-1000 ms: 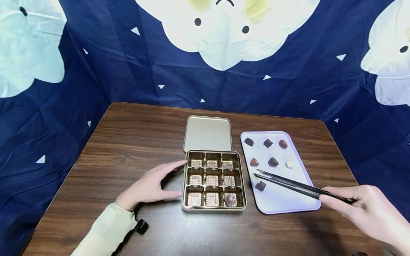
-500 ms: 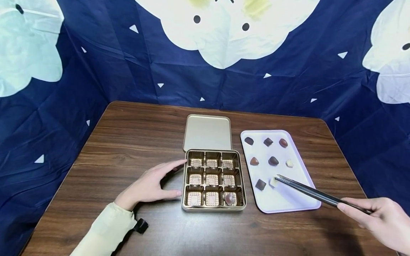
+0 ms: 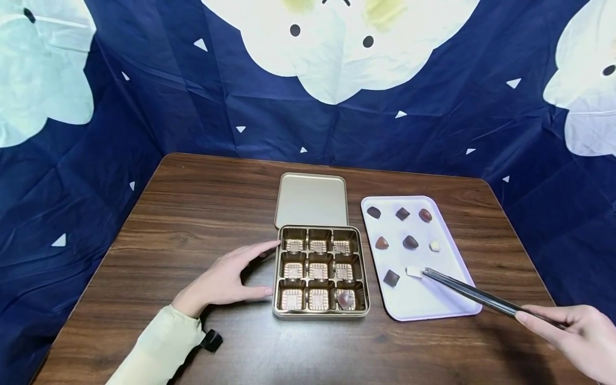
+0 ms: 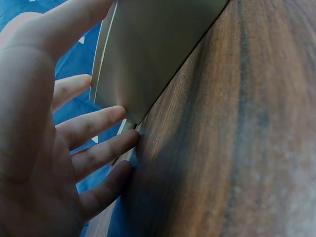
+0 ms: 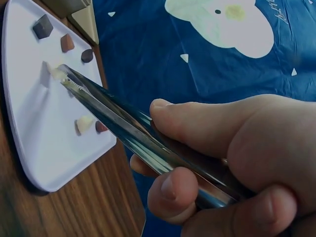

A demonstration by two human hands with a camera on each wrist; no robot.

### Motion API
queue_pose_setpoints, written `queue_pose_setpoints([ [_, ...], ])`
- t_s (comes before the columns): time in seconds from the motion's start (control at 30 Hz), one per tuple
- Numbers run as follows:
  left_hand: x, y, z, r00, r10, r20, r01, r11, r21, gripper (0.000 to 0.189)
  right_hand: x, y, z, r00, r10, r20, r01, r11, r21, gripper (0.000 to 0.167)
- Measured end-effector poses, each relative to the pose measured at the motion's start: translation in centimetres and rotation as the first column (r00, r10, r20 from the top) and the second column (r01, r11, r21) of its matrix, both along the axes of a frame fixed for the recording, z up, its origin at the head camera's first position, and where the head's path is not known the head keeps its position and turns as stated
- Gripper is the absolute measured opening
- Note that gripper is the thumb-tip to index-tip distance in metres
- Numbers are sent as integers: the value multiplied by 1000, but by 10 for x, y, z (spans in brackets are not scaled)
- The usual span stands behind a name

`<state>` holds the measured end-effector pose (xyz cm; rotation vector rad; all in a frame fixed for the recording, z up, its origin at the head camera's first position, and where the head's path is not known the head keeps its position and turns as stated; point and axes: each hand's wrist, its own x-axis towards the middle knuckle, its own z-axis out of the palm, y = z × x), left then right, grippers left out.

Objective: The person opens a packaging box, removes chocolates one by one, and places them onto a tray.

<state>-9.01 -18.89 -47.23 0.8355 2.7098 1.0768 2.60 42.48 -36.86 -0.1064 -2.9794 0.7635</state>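
My right hand (image 3: 572,331) grips a pair of black tongs (image 3: 481,297), thumb on one arm and fingers curled round the other. Their tips are at a white chocolate (image 3: 414,271) on the lilac tray (image 3: 443,307); the right wrist view shows this pale piece (image 5: 57,73) right at the tips. At the left side of a gold tin (image 3: 321,316), my left hand (image 3: 226,278) spreads its thumb and fingers, fingertips at the wall. One brown chocolate (image 3: 345,299) sits in the tin's front right compartment.
Several chocolates, such as a dark square one (image 3: 391,278) and a small cream one (image 3: 434,246), lie spaced out on the tray. Behind the tin lies its lid (image 3: 312,200). A blue cloth (image 3: 269,117) hangs behind the wooden table (image 3: 192,214).
The tongs' tips have moved right across the tray, away from its left edge. The white chocolate now lies right of the dark square one. My left hand stays at the tin.
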Motion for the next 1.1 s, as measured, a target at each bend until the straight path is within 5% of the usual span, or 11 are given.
queue_pose_setpoints([
  [0.43,0,0,-2,1000,-4,-2,4,1000,2,97,8,12,-15,1000,-12,-1,12,995,-102,20],
  [0.73,0,-1,1,1000,1,0,-1,1000,-10,97,5,-4,-3,998,-45,-33,40,988,-147,35],
  [0.93,1,0,3,1000,11,5,-11,1000,-16,96,-2,-26,15,989,85,-118,-97,990,-102,38],
  [1.1,2,0,3,1000,12,4,-12,1000,-26,96,-8,-44,29,959,248,-139,-259,964,-63,36],
])
